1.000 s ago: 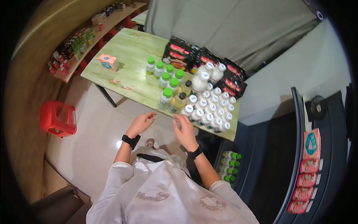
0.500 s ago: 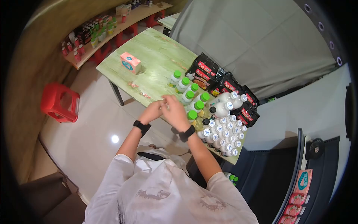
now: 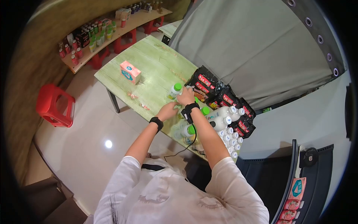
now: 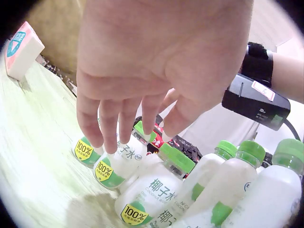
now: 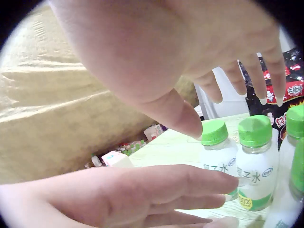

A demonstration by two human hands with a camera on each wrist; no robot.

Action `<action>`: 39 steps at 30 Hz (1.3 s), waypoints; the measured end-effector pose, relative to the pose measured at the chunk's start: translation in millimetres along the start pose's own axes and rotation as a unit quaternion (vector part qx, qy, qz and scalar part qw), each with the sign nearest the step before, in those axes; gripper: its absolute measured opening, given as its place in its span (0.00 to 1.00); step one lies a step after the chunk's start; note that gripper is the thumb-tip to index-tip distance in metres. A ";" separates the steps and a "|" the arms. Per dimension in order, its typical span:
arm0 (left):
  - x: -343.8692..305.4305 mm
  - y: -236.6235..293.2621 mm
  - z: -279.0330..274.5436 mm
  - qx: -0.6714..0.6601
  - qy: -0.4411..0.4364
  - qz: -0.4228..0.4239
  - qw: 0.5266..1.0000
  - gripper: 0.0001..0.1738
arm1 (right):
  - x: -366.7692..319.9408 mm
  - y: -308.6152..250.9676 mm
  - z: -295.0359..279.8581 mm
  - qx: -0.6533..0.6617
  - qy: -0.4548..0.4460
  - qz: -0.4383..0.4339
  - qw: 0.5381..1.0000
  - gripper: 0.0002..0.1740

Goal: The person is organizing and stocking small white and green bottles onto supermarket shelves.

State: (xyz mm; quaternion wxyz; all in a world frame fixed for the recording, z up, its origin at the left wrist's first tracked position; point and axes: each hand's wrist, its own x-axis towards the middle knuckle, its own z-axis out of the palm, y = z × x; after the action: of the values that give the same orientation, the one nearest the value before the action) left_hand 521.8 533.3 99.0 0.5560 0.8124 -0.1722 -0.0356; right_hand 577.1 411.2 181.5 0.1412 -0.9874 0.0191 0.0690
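Note:
Coconut water bottles with green caps [image 3: 172,94] stand in rows along the near side of the green table. My left hand [image 3: 168,111] reaches in from the near edge. In the left wrist view its fingers hang loosely over the bottles, tips close to one coconut water bottle [image 4: 118,168]. My right hand [image 3: 186,98] is above the row, hiding some bottles in the head view. The right wrist view shows its fingers extended and spread, with the thumb tip right at a green cap [image 5: 214,132]. Below it, the left hand's straight fingers [image 5: 190,185] overlap two bottles.
Black packets with red labels [image 3: 203,84] line the table's back. White-capped bottles [image 3: 232,143] crowd the right end. A pink box [image 3: 128,72] stands on the left. A black cable [image 3: 188,146] hangs from the right wrist. Beyond are a red stool [image 3: 56,106] and dark shelving [image 3: 317,179].
Both hands were apart in front of the table, then came together near its edge. Now they have reached forward over the green-capped bottles. The head view has turned, shifting the table.

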 end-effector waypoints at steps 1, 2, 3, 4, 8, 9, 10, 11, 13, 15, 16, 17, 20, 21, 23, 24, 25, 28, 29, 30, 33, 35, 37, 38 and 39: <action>3.5 -1.8 2.5 0.008 0.000 0.004 1.000 0.26 | 3.1 0.2 -1.1 -0.006 -0.012 0.015 1.000 0.40; 7.0 -3.8 4.6 0.006 -0.003 0.001 1.000 0.26 | 7.5 1.1 -1.4 -0.011 -0.025 0.022 0.999 0.40; 9.4 -1.9 5.7 0.003 -0.005 -0.003 1.000 0.26 | 14.7 6.4 3.6 -0.017 -0.038 0.028 0.999 0.40; 11.9 -3.4 7.9 0.002 -0.008 -0.007 1.000 0.27 | 21.4 11.1 9.5 -0.021 -0.051 0.035 0.998 0.41; 14.7 7.5 5.1 0.022 -0.022 -0.026 0.999 0.25 | 24.8 18.3 19.4 -0.068 -0.064 0.028 0.995 0.30; 14.6 7.3 7.2 0.016 -0.015 -0.023 0.999 0.25 | 22.5 17.0 18.7 -0.062 -0.057 0.031 0.996 0.27; 14.1 6.2 8.7 0.013 -0.020 -0.023 0.999 0.25 | 22.4 16.7 19.0 -0.063 -0.051 0.030 0.996 0.26; 13.4 4.7 10.1 0.010 -0.025 -0.024 0.999 0.26 | 22.2 16.4 19.8 -0.064 -0.047 0.029 0.996 0.24; 11.4 2.3 12.3 0.011 -0.031 -0.026 0.999 0.26 | 19.1 14.9 24.0 -0.087 -0.018 0.019 0.996 0.22; 8.1 2.9 12.7 0.017 -0.034 -0.028 0.999 0.27 | 20.2 17.5 30.3 -0.067 -0.005 0.007 0.998 0.22; 5.8 4.7 11.6 0.014 -0.038 -0.037 0.998 0.27 | 20.6 19.2 33.8 -0.056 0.001 0.001 0.998 0.22; 3.8 6.3 10.1 0.012 -0.043 -0.045 0.998 0.27 | 21.4 20.8 37.3 -0.055 0.006 -0.007 0.998 0.22; -0.5 6.0 7.6 0.024 -0.046 -0.063 0.997 0.28 | 12.7 15.2 39.4 -0.048 0.014 -0.029 0.998 0.24; -1.2 3.5 8.0 0.031 -0.049 -0.067 0.996 0.29 | 10.1 12.4 38.6 -0.048 0.014 -0.037 0.998 0.27; -4.7 -2.9 7.9 0.031 -0.031 -0.065 0.997 0.29 | 11.0 10.4 41.2 -0.054 0.019 -0.054 0.997 0.31; -6.3 -8.6 9.3 0.030 -0.023 -0.063 0.997 0.30 | 5.9 4.2 35.4 -0.060 0.022 -0.061 0.996 0.32; -7.9 -14.3 10.5 0.027 0.006 -0.044 0.999 0.31 | 1.1 -2.7 31.2 -0.067 0.024 -0.068 0.995 0.32; -18.7 -12.4 4.4 -0.011 0.080 -0.029 0.996 0.30 | -3.5 -17.9 30.4 -0.031 0.078 -0.097 0.992 0.34; -23.6 -7.4 0.8 -0.004 0.107 -0.026 0.994 0.31 | -10.8 -23.0 23.9 -0.003 0.080 -0.103 0.991 0.35; -29.6 0.6 -3.0 0.002 0.134 -0.024 0.991 0.31 | -20.8 -31.4 11.3 0.009 0.070 -0.101 0.992 0.36; -44.4 20.6 -18.1 -0.016 0.186 0.003 0.982 0.35 | -49.0 -46.2 -15.0 0.050 0.077 -0.121 0.988 0.32; -52.9 32.4 -29.2 -0.010 0.210 0.038 0.977 0.39 | -67.5 -50.8 -23.9 0.080 0.095 -0.142 0.982 0.28; -64.4 46.7 -40.0 0.017 0.222 0.058 0.973 0.42 | -90.6 -52.7 -30.9 0.114 0.120 -0.167 0.972 0.23; -70.3 52.7 -45.3 0.018 0.211 0.067 0.975 0.38 | -102.1 -51.2 -35.8 0.128 0.111 -0.170 0.971 0.22; -75.7 59.1 -50.1 0.050 0.189 0.081 0.977 0.37 | -114.6 -50.0 -42.0 0.141 0.101 -0.173 0.969 0.22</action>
State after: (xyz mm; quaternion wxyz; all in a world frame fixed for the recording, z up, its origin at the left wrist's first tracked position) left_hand 449.0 583.1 162.0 0.5386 0.8143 -0.1309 0.1726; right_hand 472.1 449.5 251.4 0.2864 -0.9476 -0.1283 -0.0601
